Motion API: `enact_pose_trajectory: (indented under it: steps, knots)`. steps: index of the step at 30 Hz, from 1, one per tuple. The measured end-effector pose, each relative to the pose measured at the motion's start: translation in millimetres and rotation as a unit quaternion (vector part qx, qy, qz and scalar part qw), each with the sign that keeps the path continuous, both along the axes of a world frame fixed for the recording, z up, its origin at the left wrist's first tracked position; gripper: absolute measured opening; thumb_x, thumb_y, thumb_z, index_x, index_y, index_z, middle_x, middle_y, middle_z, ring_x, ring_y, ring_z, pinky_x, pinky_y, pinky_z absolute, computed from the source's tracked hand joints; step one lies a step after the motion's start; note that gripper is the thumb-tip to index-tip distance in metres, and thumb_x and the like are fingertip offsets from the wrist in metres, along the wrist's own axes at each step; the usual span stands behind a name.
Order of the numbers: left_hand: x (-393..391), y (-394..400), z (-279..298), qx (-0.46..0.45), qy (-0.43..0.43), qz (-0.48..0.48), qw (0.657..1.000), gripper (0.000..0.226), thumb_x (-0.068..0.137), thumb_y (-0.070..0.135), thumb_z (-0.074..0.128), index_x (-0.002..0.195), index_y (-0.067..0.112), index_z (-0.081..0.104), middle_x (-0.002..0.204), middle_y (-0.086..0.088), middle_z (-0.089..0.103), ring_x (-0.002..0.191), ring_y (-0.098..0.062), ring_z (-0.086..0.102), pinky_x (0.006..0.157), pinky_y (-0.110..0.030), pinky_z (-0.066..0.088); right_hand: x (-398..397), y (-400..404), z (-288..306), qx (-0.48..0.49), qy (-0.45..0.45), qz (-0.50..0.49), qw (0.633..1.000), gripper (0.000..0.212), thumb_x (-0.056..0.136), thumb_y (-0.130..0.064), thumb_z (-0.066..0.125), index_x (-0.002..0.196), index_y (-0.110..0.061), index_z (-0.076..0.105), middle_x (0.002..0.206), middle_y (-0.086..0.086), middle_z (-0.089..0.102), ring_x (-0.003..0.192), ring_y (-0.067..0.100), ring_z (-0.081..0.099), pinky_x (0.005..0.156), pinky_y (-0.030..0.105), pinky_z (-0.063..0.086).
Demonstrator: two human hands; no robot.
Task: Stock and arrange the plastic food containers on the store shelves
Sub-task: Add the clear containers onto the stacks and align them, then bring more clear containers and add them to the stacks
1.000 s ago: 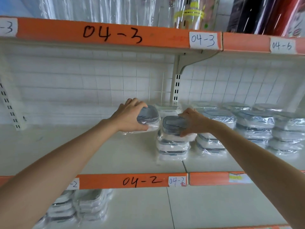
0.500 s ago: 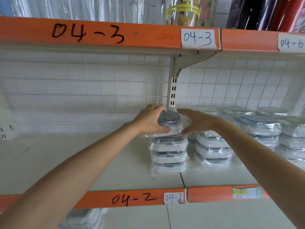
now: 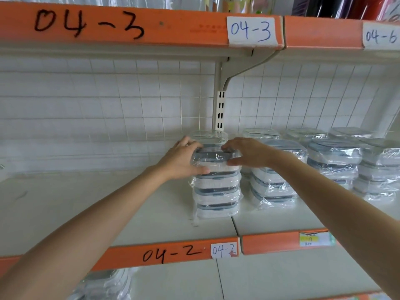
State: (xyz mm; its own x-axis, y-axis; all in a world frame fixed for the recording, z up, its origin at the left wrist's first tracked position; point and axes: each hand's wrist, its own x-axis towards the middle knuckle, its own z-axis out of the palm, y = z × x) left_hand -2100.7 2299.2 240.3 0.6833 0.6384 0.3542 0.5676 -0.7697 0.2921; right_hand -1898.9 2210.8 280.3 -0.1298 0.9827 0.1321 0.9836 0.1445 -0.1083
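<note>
A wrapped plastic food container (image 3: 213,158) with a grey lid sits on top of a stack of three like it (image 3: 217,194) on the white shelf marked 04-2 (image 3: 86,204). My left hand (image 3: 184,161) grips the top container's left end, thumb on its front. My right hand (image 3: 249,152) holds its right end, fingers over the lid and thumb at the side. More wrapped stacks (image 3: 333,165) stand in rows to the right and behind.
The orange 04-3 shelf edge (image 3: 138,27) hangs close overhead, carried by a bracket and slotted post (image 3: 219,109) at the tiled back wall. More wrapped containers (image 3: 104,286) lie on the shelf below at the left.
My left hand carried the container right and set it on top of the stack. My right hand came onto its right end. The view has moved closer.
</note>
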Motion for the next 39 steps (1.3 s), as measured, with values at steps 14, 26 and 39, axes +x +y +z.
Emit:
enact_pose_trajectory:
  steps: [14,26,39]
  knots:
    - [-26.2,-38.6,2.2,0.02,0.04,0.049,0.998,0.068,0.085,0.037,0.064,0.137,0.009,0.031,0.137,-0.009,0.04,0.122,-0.025,0.045,0.094,-0.035,0.042,-48.0,-23.5,4.9,0.087,-0.117,-0.027,0.989,0.052,0.089,-0.019,0.059,0.137,-0.016,0.041,0.134,0.004,0.043,0.122,0.021,0.04,0.1,0.039,0.038]
    - [-182.9,-69.2,-39.6,0.102,0.208,0.089,0.969,0.036,0.091,0.028,0.049,0.122,0.011,0.051,0.121,-0.009,0.049,0.109,-0.026,0.049,0.088,-0.039,0.044,-193.5,-29.7,-49.7,0.092,-0.193,0.082,0.973,0.044,0.091,-0.025,0.05,0.133,-0.018,0.043,0.131,0.003,0.044,0.124,0.021,0.037,0.097,0.036,0.035]
    - [-297.7,-128.4,-138.4,0.028,0.223,0.122,0.967,0.035,0.088,0.021,0.052,0.121,0.01,0.054,0.119,-0.007,0.054,0.113,-0.025,0.05,0.092,-0.035,0.04,-308.6,-67.3,-161.9,-0.038,-0.069,0.175,0.981,0.04,0.092,-0.024,0.05,0.131,-0.018,0.046,0.13,0.001,0.046,0.121,0.02,0.045,0.095,0.033,0.037]
